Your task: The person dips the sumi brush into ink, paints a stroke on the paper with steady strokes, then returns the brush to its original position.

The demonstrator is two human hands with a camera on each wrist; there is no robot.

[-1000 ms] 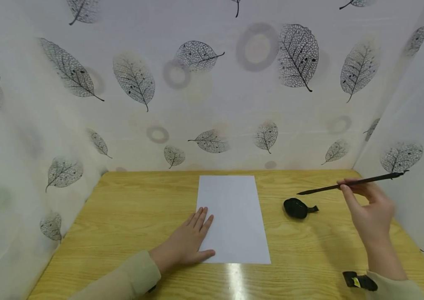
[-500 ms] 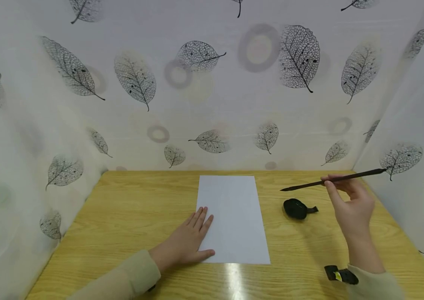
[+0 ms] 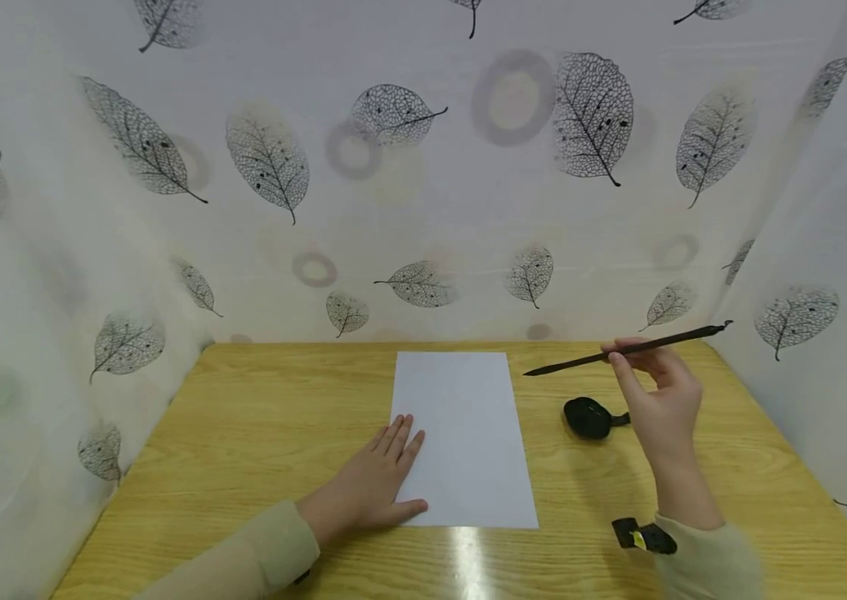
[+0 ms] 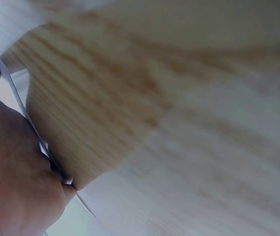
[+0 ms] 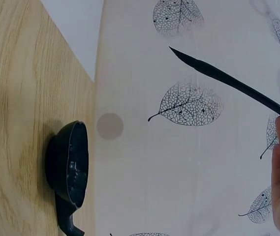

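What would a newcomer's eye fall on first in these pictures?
Probably the dark brush, pinched in the right hand and raised above the table. Next, the white paper, mid-table, with the left hand across its left edge. Then the black bowl, right of the paper.

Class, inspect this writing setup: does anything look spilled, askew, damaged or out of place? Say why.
Nothing stands out. The white paper shows no visible mark or tear, with the left hand resting on its left side. The handled black dish stands upright, no spill visible around it. The right hand holds the calligraphy brush in the air.
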